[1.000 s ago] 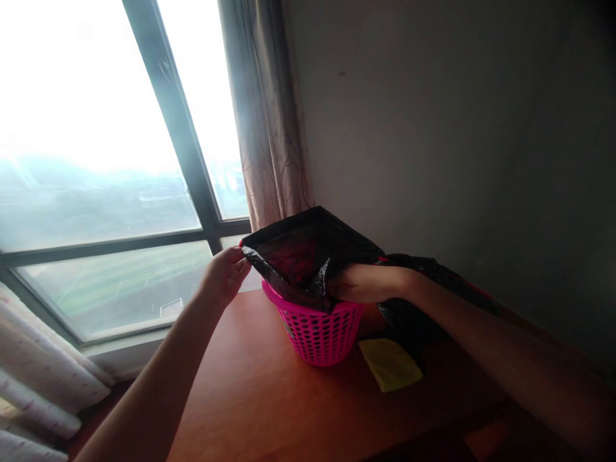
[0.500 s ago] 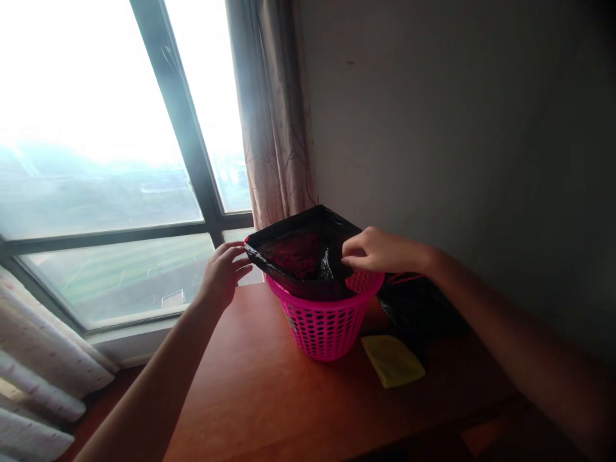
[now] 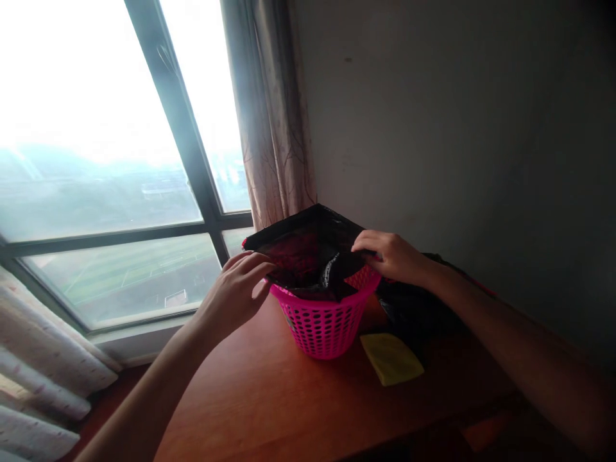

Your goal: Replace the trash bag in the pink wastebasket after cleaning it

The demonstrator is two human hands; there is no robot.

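A black plastic garbage bag point(image 3: 289, 247) sits with its mouth spread inside a pink perforated basket point(image 3: 327, 324). At the basket's left rim, my left hand point(image 3: 245, 276) is closed on the bag's near edge, thumb below and fingers over the film. Opposite it, my right hand point(image 3: 389, 253) pinches the bag's right edge above the rim. A bit of red shows at the bag's left corner. The bag's far edge stands up above the basket, while its near side sags down inside the rim.
The basket stands on a brown wooden table point(image 3: 250, 385). To its right lie a folded yellow cloth point(image 3: 392, 359) and a dark plastic heap point(image 3: 418, 308). Behind are a curtain point(image 3: 274, 128), a window point(image 3: 96, 179) and a grey wall point(image 3: 433, 115).
My left hand has moved right from the bag's left corner to its near edge and closed on it. My right hand has shifted slightly right. The bag's near edge has dropped lower.
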